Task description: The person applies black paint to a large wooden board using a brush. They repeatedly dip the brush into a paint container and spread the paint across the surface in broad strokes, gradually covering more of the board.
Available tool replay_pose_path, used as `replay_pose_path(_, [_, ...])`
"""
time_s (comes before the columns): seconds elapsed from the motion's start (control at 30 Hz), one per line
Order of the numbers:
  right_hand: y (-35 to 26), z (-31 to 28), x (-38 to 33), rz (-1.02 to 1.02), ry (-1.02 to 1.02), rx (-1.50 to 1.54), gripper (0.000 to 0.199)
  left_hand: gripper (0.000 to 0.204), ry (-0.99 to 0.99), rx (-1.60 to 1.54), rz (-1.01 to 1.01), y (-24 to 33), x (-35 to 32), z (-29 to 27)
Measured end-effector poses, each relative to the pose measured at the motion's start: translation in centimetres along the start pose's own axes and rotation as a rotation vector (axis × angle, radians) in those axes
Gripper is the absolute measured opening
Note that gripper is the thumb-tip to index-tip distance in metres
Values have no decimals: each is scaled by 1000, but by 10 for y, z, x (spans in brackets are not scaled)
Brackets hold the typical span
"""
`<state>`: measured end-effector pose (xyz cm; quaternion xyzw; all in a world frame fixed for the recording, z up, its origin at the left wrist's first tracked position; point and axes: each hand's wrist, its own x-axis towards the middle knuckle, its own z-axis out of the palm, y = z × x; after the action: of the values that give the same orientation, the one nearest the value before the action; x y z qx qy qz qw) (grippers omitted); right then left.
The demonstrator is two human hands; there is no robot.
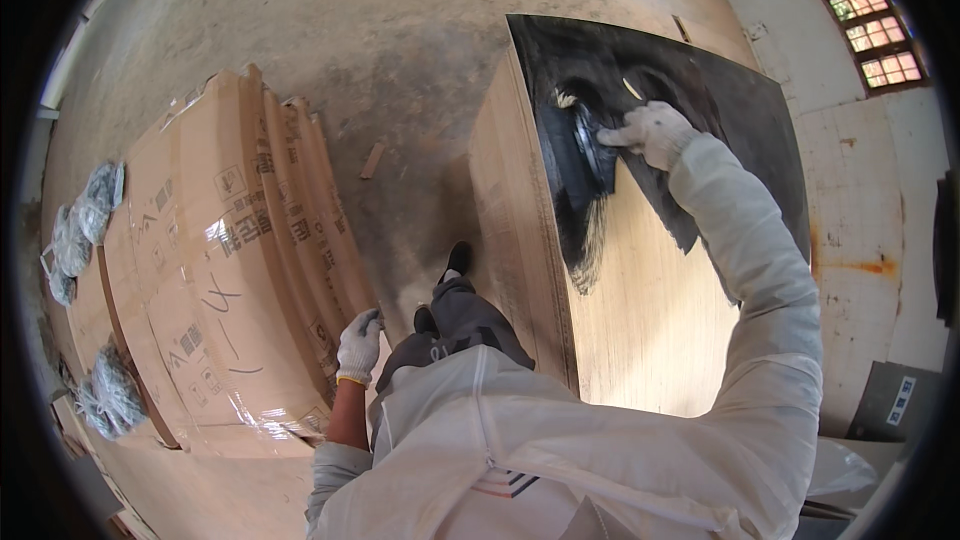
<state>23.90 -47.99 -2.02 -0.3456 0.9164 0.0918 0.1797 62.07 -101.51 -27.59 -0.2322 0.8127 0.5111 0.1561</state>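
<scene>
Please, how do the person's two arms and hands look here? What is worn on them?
Both hands wear white knitted work gloves. The left hand has a glove with a thin yellow edge at the cuff, and its white sleeve is pushed up, so the forearm is bare. The right hand has a plain glove, and a long, loose white coverall sleeve covers that arm fully.

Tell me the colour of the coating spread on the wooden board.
Black, over pale bare wood board; clearest in the head view.

1. Right hand point(652, 132), in a white glove, is stretched forward and up on a fully extended, white-sleeved arm, fingers closed.
2. Left hand point(358, 346), gloved, hangs low beside the hip, its forearm bare, fingers loosely curled.
</scene>
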Motion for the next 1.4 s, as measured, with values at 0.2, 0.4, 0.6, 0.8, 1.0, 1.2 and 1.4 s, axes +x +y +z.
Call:
replay_pose_path(0.2, [28,-8,0,146,-26,-176,58,31,-43,1,-28,-14,-7,13])
replay_pose_path(0.4, [-13,-10,-34,17,-128,-330,55,32,-75,39,-45,-2,-3,24])
replay_pose_path(0.6, [-36,20,-140,204,-397,-275,52,32,-72,-37,-6,-36,12,33])
replay_pose_path(0.8, [-1,-7,-89,316,-303,-307,52,33,-113,-4,21,-15,15,26])
replay_pose_path(1.0, [-32,12,-117,108,-311,-340,48,32,-80,0,80,-34,23,38])
replay_pose_path(1.2, [-3,8,-123,333,-311,-266,53,33,-140,-27,28,-14,2,40])
replay_pose_path(1.4, [-42,50,-158,168,-280,-196,53,32,-116,-36,75,-33,-2,50])
